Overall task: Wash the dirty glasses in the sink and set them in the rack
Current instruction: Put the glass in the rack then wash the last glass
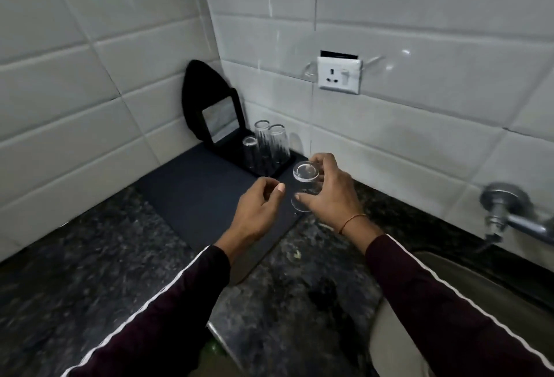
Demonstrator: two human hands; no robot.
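Observation:
My right hand [331, 193] grips a clear glass [305, 180] turned upside down, its thick base facing up, above the right edge of a dark drying mat [195, 193]. My left hand [259, 207] hovers just left of the glass, fingers loosely curled, holding nothing. Three clear glasses [266, 146] stand upside down on a small black tray [284, 168] in the back corner, which serves as the rack. The steel sink [509, 295] lies at the lower right, mostly behind my right sleeve.
A black stand with a small mirror [217, 120] leans in the tiled corner behind the glasses. A wall socket [340, 75] sits above. The metal tap [506, 214] juts from the wall at right. Speckled dark granite counter [75, 280] spreads to the left.

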